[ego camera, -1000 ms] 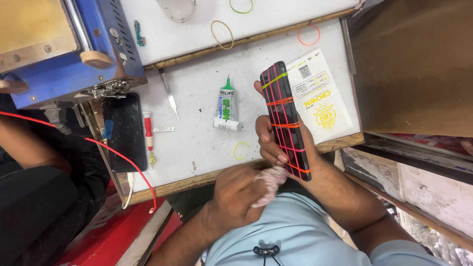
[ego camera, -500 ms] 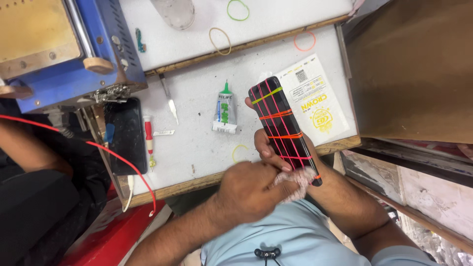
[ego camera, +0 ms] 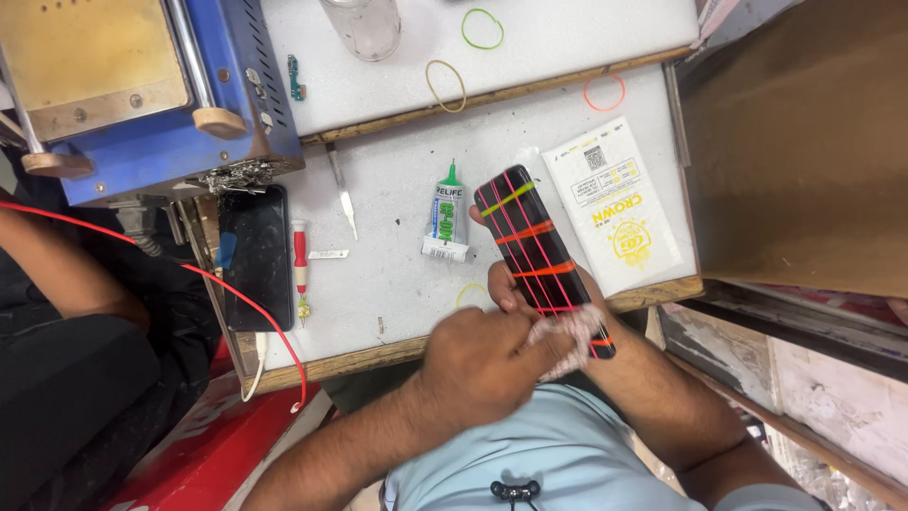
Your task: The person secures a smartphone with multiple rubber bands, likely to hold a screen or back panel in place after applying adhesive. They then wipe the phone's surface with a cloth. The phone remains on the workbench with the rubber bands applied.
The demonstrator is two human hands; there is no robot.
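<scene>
My right hand [ego camera: 504,287] grips a black phone [ego camera: 535,248] from underneath, above the bench's near edge. Several rubber bands, pink, orange and yellow-green, are stretched around the phone. My left hand [ego camera: 480,365] is closed on a small pinkish-white cloth [ego camera: 570,341] and presses it against the phone's near end. Both forearms come up from my light blue shirt at the bottom of the view.
On the white bench [ego camera: 397,274] lie a glue tube with a green cap [ego camera: 446,222], a white printed packet [ego camera: 619,203], a metal blade [ego camera: 342,189], a red-handled screwdriver [ego camera: 300,265], another black phone [ego camera: 255,255] and loose rubber bands [ego camera: 445,85]. A blue machine [ego camera: 142,95] stands at the far left. Another person's arm [ego camera: 66,274] is at the left.
My left hand has slid the cloth to the right and up onto the phone's near end. The phone has tilted and dropped slightly toward me.
</scene>
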